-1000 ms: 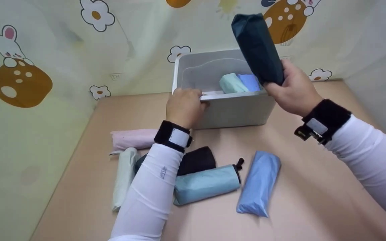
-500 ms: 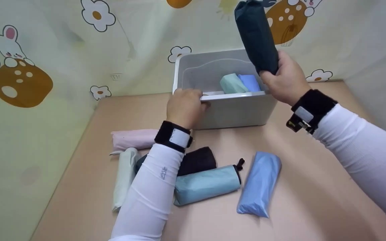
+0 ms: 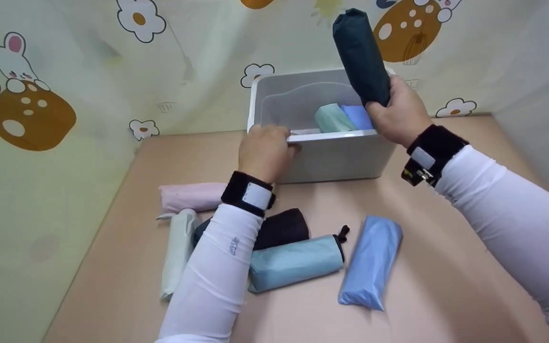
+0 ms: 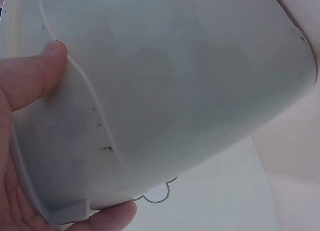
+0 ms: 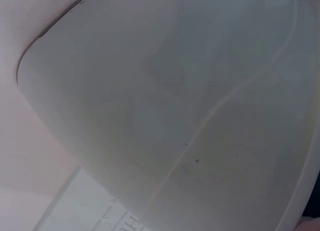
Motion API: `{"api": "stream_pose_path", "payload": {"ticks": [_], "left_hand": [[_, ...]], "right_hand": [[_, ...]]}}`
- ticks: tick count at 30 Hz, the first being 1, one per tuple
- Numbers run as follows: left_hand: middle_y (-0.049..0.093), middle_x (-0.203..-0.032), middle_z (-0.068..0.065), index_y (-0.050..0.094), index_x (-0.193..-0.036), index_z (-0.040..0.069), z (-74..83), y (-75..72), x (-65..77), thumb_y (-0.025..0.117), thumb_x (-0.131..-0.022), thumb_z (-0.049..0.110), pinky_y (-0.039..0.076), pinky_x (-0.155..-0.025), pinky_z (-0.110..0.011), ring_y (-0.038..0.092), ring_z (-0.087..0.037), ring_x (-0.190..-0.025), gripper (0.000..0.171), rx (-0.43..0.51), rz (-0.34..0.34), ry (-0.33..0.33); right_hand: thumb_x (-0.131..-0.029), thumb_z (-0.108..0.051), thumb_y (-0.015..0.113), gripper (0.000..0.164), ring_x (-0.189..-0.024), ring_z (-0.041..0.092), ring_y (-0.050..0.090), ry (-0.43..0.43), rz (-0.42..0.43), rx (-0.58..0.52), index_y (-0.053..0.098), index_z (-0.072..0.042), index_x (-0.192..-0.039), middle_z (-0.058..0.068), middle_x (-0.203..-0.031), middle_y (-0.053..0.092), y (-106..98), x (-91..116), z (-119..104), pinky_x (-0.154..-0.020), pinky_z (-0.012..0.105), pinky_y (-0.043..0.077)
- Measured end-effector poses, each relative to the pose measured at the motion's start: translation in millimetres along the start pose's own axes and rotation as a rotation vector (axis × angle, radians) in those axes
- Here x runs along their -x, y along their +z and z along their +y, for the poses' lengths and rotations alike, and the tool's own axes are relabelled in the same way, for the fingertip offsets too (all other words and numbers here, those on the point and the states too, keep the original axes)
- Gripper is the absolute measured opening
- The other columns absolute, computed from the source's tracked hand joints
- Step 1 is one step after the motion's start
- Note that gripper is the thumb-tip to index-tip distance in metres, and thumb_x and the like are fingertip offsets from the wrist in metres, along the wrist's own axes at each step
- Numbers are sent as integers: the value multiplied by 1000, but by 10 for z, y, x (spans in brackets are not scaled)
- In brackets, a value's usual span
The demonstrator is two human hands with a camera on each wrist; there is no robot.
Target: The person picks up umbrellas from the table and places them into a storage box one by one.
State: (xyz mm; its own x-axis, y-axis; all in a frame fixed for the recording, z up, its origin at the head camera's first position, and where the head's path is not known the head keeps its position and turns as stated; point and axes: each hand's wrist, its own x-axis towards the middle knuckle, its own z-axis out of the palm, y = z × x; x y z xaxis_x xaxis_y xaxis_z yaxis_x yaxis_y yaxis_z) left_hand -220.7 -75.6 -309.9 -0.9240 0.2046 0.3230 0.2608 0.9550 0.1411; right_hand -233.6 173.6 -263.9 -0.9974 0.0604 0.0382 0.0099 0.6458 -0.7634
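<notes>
My right hand grips the lower end of a folded umbrella in a dark teal sleeve. The umbrella points up and leans left, above the right side of a grey plastic bin. With my left hand I hold the bin's front rim near its left corner. The left wrist view shows the thumb pressed on the bin's outer wall. Inside the bin lie a mint bundle and a blue-violet bundle. Only the bin's wall fills most of the right wrist view.
On the table lie more sleeved umbrellas: pink, pale green, black, aqua with a black cord, and blue. My left forearm covers part of the group. A patterned cloth hangs behind the bin.
My right hand has moved left and up with the dark teal umbrella, which rose and then dipped slightly. The left hand stays on the bin's rim.
</notes>
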Motion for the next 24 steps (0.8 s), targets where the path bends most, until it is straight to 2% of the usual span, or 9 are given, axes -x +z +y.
{"api": "stream_pose_path", "payload": {"ticks": [7,14,19,24], "left_hand": [[69,-93,0,68,-92,19,-5,10,-5,64,-82,44,45,-72,-40,56,-27,-86,27,-3,0,4],[70,-91,1,68,-90,19,-7,26,-8,65,-81,45,45,-71,-40,56,-27,-84,28,-5,23,12],[69,-91,1,68,-90,19,-3,21,-11,65,-81,46,44,-72,-40,56,-27,-84,29,-8,16,11],[69,-91,1,68,-89,19,2,21,-11,65,-81,46,44,-73,-40,55,-27,-85,28,-7,11,5]], "right_hand": [[-93,-34,49,56,-114,28,44,64,-17,14,26,-13,-140,7,-131,43,-4,-32,-10,-100,46,38],[-91,-31,48,53,-108,30,45,53,15,91,30,-6,-135,12,-124,46,2,-53,-12,-92,43,38],[-92,-31,47,54,-110,29,44,99,-5,88,27,-8,-137,10,-126,44,2,-68,-30,-95,44,38],[-93,-32,46,55,-111,30,44,108,-19,95,26,-8,-139,11,-127,43,4,-77,-36,-97,45,37]]}}
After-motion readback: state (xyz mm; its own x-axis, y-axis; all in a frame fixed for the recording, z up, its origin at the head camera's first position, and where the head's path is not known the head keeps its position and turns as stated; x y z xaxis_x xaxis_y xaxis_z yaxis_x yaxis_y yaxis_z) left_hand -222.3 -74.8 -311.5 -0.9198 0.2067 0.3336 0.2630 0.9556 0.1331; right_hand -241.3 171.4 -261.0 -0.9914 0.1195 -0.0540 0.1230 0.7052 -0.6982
